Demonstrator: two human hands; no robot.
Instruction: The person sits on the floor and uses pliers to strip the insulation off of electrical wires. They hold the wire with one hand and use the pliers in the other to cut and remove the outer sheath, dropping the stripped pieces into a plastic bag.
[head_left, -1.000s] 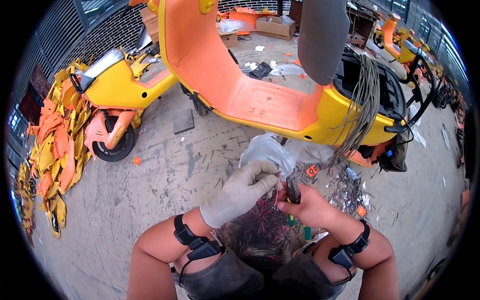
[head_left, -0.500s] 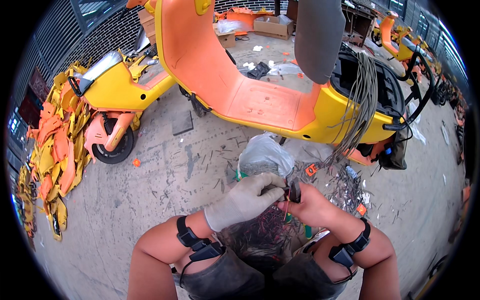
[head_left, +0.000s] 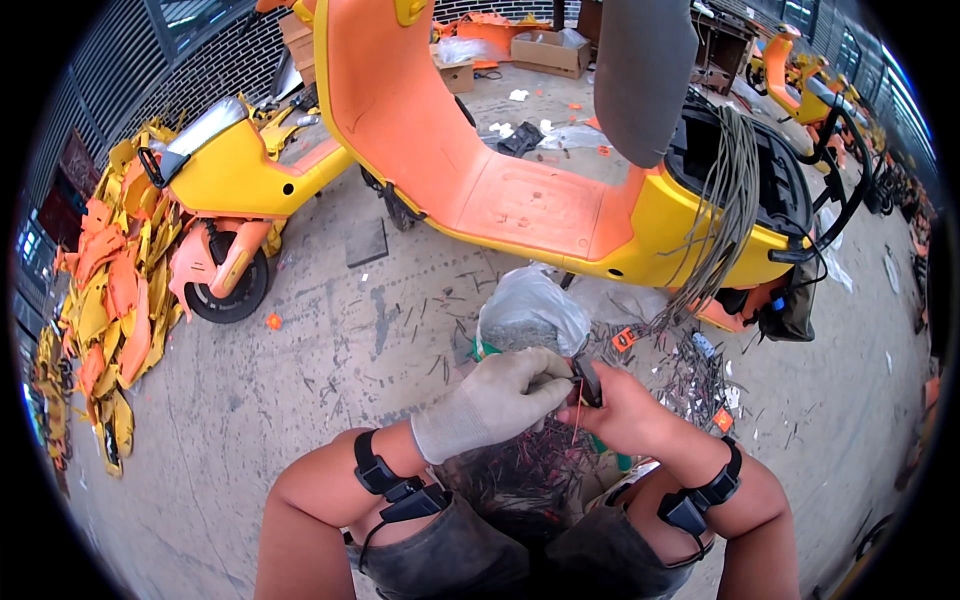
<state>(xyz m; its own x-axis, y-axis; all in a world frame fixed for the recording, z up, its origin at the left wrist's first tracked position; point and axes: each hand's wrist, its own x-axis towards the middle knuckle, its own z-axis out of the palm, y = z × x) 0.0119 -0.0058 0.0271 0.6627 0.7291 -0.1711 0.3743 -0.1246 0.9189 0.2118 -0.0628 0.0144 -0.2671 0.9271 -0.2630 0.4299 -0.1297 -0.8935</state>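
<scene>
In front of my lap my two hands meet. My left hand (head_left: 500,393), in a pale grey knit glove, is closed with thumb and fingers pinched at the top of a thin red wire (head_left: 578,408). Bare, my right hand (head_left: 625,408) is closed around a small dark tool (head_left: 589,380), its kind partly hidden by the fingers. The wire hangs down between the hands. Below them lies a heap of thin dark and reddish wire pieces (head_left: 515,465). Just beyond stands a whitish plastic bag (head_left: 540,300) with grey bits inside.
A yellow and orange scooter (head_left: 530,215) stands across the front, a bundle of grey cables (head_left: 735,180) draped over its rear. Broken yellow and orange panels (head_left: 115,290) are piled at the left. Wire scraps (head_left: 700,375) litter the floor at the right.
My hands stay together with only slight shifts. The dark tool has tilted a little in my right hand, and the red wire hangs straighter.
</scene>
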